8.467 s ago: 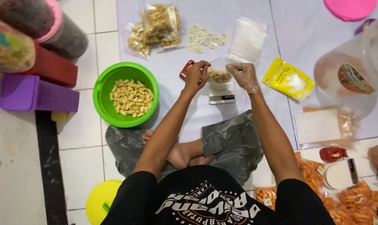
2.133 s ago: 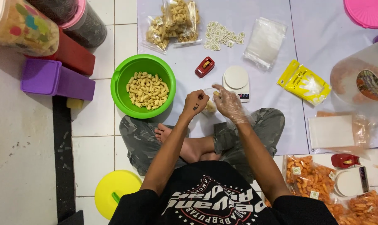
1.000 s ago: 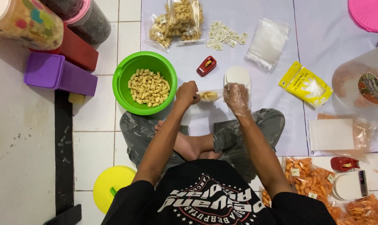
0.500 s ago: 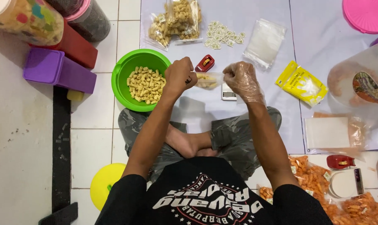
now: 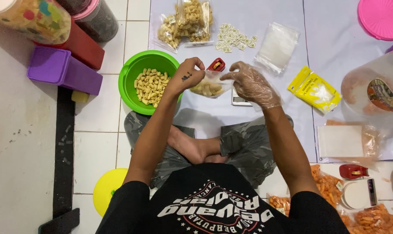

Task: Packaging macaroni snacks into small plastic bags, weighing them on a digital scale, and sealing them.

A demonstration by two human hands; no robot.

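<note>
A green bowl (image 5: 135, 69) is holding pale yellow snacks (image 5: 152, 86). A purple box (image 5: 63, 70) is sitting beside a red one (image 5: 88, 50). The trousers (image 5: 244, 145) are showing grey camouflage, and the packet (image 5: 314, 88) is shining yellow beside a pink lid (image 5: 380, 17).

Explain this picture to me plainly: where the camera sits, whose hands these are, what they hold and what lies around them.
The camera sits on a seated person's head and looks down at their own arms. The bare left hand and the gloved right hand pinch a small clear bag of pale snacks by its top. Left of it stands a green bowl of the same snacks. On the sheet beyond lie filled bags, round stickers, empty bags and a yellow packet.
</note>
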